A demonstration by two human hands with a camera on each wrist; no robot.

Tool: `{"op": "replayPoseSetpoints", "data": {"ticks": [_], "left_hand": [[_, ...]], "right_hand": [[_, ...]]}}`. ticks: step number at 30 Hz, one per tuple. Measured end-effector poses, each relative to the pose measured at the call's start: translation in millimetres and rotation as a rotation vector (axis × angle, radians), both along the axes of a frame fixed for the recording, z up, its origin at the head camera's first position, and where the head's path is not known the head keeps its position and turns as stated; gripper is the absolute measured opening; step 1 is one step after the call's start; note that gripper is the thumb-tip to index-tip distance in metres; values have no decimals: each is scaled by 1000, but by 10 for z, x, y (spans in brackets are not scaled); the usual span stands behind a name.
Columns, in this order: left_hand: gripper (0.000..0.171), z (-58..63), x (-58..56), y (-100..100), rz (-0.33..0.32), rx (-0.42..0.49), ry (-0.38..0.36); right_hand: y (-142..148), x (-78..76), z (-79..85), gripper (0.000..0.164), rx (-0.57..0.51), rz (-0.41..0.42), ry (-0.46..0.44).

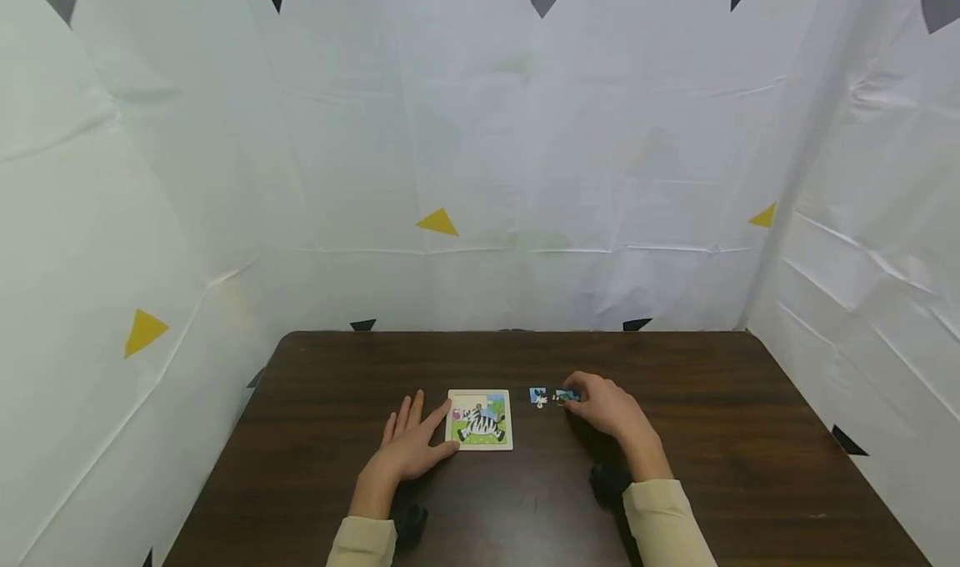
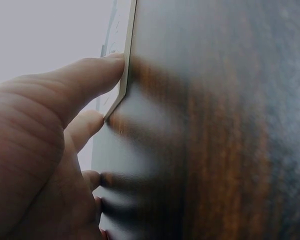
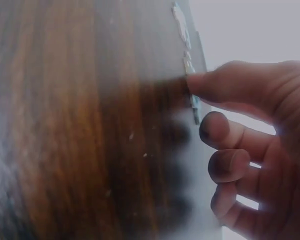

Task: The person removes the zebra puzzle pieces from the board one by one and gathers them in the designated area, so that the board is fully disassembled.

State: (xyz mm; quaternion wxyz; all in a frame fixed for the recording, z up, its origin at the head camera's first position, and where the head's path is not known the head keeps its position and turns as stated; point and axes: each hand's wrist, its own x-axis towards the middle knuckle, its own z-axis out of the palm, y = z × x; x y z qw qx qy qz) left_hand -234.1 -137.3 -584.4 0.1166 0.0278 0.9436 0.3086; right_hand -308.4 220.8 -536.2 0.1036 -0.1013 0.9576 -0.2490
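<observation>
A square wooden picture puzzle (image 1: 511, 423) with a zebra lies on the table, part of its upper left showing bare board. My left hand (image 1: 405, 452) rests beside it with fingers spread; thumb and index fingertip touch the puzzle's left edge, as the wooden rim (image 2: 128, 60) in the left wrist view shows. To the right, my right hand (image 1: 611, 408) pinches a small blue-green puzzle piece (image 1: 565, 396) between thumb and index finger, low at the tabletop. In the right wrist view the thumb (image 3: 202, 85) covers part of this piece; the other fingers are bent.
Another puzzle piece (image 1: 537, 395), blue with black and white, lies between the puzzle and my right hand. The dark wooden table (image 1: 525, 517) reaches back to white sheeting (image 1: 487, 150) with grey, black and yellow triangles. Dark wrist devices sit below both hands.
</observation>
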Motion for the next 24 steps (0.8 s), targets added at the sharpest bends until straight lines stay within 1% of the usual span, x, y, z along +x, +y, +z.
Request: {"op": "replayPoseSetpoints", "data": {"ticks": [3, 6, 13, 17, 20, 24], "left_hand": [[84, -13, -5, -10, -3, 6, 9], [83, -34, -6, -17, -7, 13, 15], [82, -57, -7, -6, -5, 10, 20], [82, -57, -9, 8, 3, 14, 34], [82, -68, -7, 23, 6, 15, 45], [81, -87, -21, 35, 4, 16, 44]], "right_hand": [[7, -10, -16, 32, -6, -7, 18], [0, -13, -28, 30, -15, -12, 31], [-11, 4, -33, 32, -26, -13, 49], [-5, 2, -16, 36, -57, -26, 108], [-33, -1, 5, 36, -78, -29, 165], [-156, 13, 13, 31, -79, -3, 179]]}}
